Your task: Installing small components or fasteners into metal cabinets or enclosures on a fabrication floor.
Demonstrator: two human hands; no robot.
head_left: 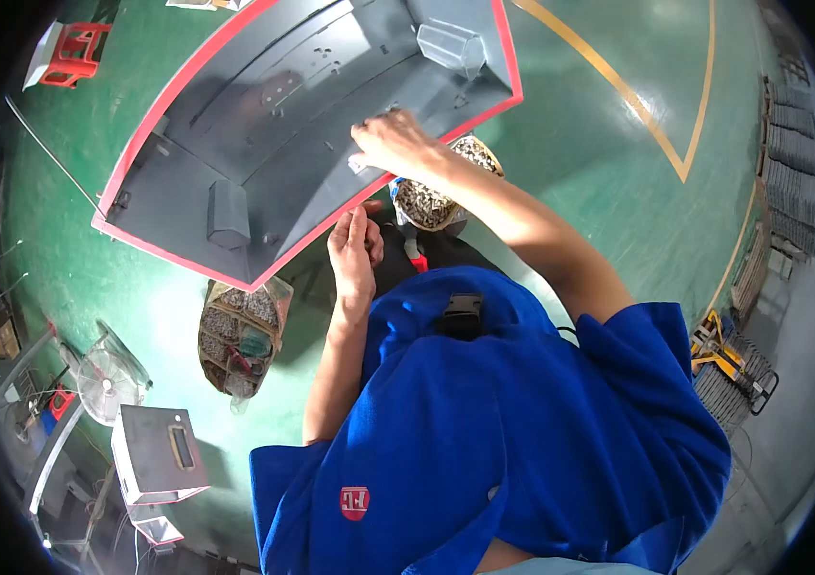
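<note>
A large dark grey metal cabinet shell (307, 158), edged with a red rim (326, 222), lies open side up in front of me. My right hand (396, 144) reaches over the near rim into it. Its fingers are curled together close to the inner wall, by a small pale piece (358, 164); whether they grip that piece is unclear. Just outside the near rim is my left hand (355, 251), fingers bent and closed, with anything inside them hidden. Under my right forearm stand containers of small metal fasteners (427, 203).
A divided tray of small parts (240, 335) sits on the green floor at left. Farther left are a fan (108, 383), a metal box (160, 450) and a red stool (77, 53). Stacked grey panels (793, 163) and a yellow pallet jack (724, 353) stand at right.
</note>
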